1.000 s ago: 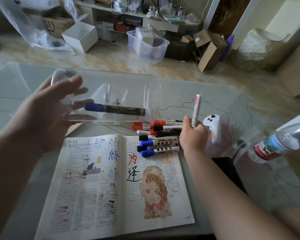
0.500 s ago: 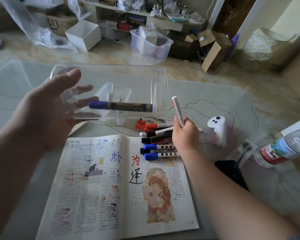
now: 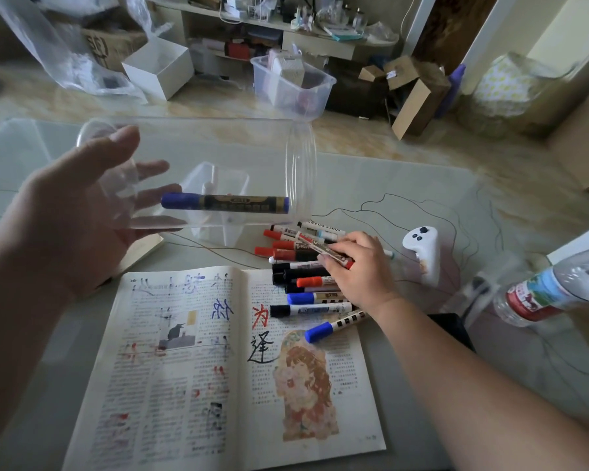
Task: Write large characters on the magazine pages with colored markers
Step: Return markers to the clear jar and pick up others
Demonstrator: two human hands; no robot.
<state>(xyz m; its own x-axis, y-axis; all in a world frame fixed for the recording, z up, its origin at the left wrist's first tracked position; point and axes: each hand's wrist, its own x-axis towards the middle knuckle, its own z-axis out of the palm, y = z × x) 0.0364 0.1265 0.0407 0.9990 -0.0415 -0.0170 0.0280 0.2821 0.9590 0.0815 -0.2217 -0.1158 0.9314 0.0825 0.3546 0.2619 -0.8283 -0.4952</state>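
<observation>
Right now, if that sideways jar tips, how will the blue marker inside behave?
The blue marker has a round barrel on the smooth wall of the jar, so it likely rolls. It probably slides toward the mouth, which looks open.

Marker pile (image 3: 306,275) and water bottle (image 3: 541,294) crowd the right; lower magazine pages (image 3: 184,402) lie unobstructed.

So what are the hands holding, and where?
The left hand holds the clear jar round its closed end; right hand pinches a red marker near its red end.
</observation>
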